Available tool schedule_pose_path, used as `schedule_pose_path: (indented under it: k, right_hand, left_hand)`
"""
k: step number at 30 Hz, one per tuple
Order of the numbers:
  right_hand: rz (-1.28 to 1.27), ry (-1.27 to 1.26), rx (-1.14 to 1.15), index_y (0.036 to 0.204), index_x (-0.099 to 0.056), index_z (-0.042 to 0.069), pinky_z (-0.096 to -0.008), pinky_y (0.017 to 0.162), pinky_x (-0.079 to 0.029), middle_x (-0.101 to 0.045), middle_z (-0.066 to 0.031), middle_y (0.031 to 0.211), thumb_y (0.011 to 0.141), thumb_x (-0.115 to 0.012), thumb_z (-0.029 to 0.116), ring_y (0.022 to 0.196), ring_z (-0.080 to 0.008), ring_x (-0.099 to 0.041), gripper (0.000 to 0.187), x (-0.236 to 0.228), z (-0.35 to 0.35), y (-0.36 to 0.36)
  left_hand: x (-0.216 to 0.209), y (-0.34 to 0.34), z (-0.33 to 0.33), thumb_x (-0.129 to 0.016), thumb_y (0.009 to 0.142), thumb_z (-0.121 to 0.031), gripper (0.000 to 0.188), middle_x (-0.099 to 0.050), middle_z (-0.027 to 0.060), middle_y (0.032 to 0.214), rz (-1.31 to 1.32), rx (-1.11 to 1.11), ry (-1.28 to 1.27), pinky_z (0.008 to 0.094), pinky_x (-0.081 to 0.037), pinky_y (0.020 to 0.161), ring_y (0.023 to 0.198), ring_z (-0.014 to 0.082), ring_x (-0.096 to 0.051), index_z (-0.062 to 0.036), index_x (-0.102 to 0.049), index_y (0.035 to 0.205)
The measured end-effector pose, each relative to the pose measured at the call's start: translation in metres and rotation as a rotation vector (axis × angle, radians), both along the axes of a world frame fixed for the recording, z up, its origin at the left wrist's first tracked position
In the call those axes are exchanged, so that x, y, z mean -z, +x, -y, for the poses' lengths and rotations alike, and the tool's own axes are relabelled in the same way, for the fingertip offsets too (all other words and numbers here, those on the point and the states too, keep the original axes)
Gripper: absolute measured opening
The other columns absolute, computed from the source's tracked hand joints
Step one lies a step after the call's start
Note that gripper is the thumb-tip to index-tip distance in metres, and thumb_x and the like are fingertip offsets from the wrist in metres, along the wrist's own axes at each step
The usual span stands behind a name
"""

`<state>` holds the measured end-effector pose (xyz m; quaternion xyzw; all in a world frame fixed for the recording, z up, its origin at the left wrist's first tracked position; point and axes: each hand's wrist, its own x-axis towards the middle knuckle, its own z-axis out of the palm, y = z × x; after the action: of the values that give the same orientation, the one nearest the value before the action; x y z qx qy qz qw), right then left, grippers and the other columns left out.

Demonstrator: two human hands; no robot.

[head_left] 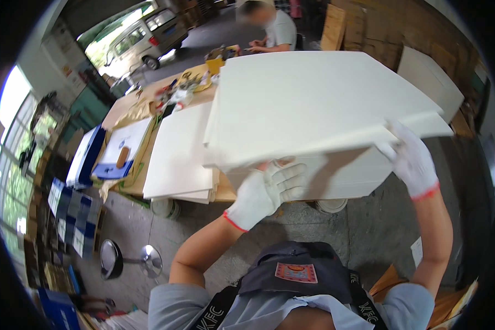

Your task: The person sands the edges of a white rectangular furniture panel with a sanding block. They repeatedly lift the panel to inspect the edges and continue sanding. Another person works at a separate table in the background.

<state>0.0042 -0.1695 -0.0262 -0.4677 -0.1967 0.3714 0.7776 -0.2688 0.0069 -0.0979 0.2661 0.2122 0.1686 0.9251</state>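
A tall stack of large white boards stands in front of me on the table. The upper boards jut out over the stack's near side. My right hand, in a white glove with a red cuff, grips their front edge near the right corner. In a matching glove, my left hand is at the front edge left of the middle. Its fingers stretch rightward beneath the overhang, with bare fingertips near the edge. How firmly it touches the boards is hard to tell.
Left of the stack lies a lower pile of white sheets. Beyond it are a blue-and-white box, scattered tools and a yellow bin. A person sits across the table. A round stool stands at left.
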Motion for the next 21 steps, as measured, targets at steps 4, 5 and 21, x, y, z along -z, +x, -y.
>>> schedule_pose_path:
  k: [4,5,21]
  right_hand:
    - [0.073,-0.13,0.146,0.13,-0.054,-0.003,-0.0341,0.083,-0.057,-0.058,-0.0105,0.119,0.097,-0.061,0.02,0.108,-0.0217,-0.061,0.041,0.018,0.099,0.017]
    - [0.08,-0.124,0.107,0.13,-0.054,-0.003,-0.0322,0.083,-0.057,-0.059,-0.0105,0.118,0.097,-0.06,0.021,0.108,-0.0209,-0.061,0.041,0.022,0.121,0.025]
    - [0.875,0.056,-0.049,0.142,-0.044,0.001,-0.0367,0.107,-0.042,-0.053,-0.0117,0.138,0.099,-0.054,0.03,0.126,-0.0229,-0.052,0.052,-0.029,-0.065,-0.014]
  left_hand:
    - [-0.005,-0.044,-0.015,-0.04,0.099,-0.06,0.074,-0.063,0.0179,0.127,0.123,-0.172,-0.067,0.0511,-0.049,0.101,0.116,0.0357,-0.062,0.0006,-0.045,0.141]
    - [-0.016,-0.051,-0.023,-0.049,0.1,-0.051,0.063,-0.068,0.0154,0.116,0.093,-0.109,-0.061,0.0511,-0.049,0.101,0.11,0.0326,-0.065,0.0011,-0.05,0.136]
    - [0.014,-0.206,-0.043,-0.062,0.091,-0.004,0.032,-0.067,0.0101,0.107,0.037,-0.762,0.61,0.0331,-0.058,0.078,0.092,0.0201,-0.069,0.0011,-0.055,0.122]
